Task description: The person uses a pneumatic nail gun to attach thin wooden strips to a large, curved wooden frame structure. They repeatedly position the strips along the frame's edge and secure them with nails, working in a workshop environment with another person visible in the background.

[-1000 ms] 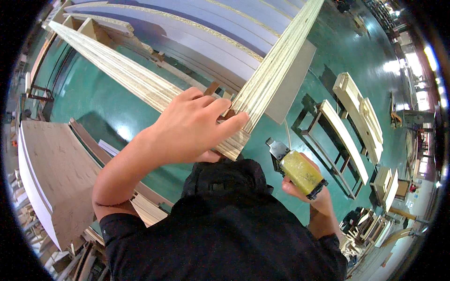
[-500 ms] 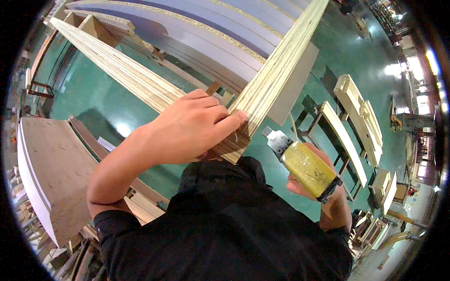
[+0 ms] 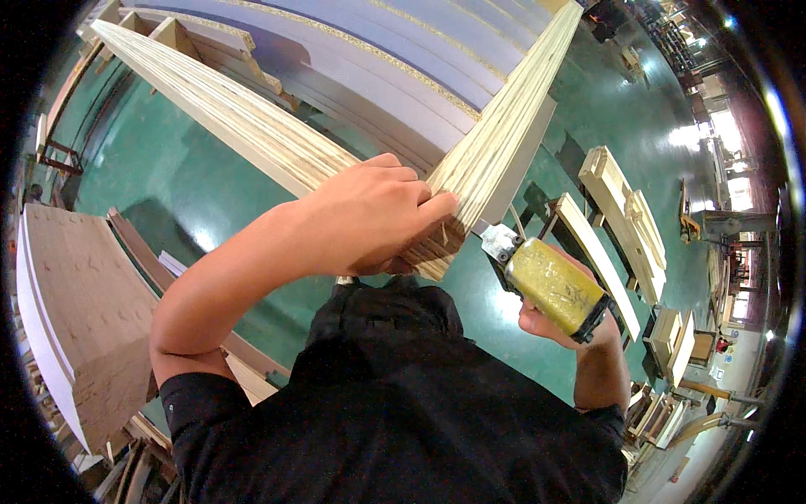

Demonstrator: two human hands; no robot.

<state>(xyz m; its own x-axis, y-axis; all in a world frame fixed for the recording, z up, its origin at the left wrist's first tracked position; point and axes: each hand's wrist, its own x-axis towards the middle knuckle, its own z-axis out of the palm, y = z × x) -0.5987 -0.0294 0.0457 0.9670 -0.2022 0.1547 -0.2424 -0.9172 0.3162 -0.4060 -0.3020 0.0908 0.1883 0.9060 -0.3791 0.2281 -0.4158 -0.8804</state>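
Two layered plywood strips meet in a corner close in front of me, a left strip (image 3: 227, 109) and a right strip (image 3: 512, 113). My left hand (image 3: 369, 214) is closed over this corner, thumb toward the right strip and fingers wrapped across the joint; the fingertips underneath are hidden. In my right hand (image 3: 537, 321) is a yellow nail gun (image 3: 556, 287) with a silver nose, its body covering most of my grip. The nose points at the right strip's outer side near the corner, and I cannot tell whether it touches.
Curved pale panels (image 3: 336, 63) with chipboard edges lie beyond the corner. Pale wooden frames (image 3: 625, 210) stand on dark supports to the right. A stack of curved boards (image 3: 84, 311) is at left. Green floor (image 3: 193, 197) shows between them.
The nail gun's nose has come up against or very near the right strip, closing the earlier gap. My left hand keeps its hold on the corner; the whole view has shifted slightly.
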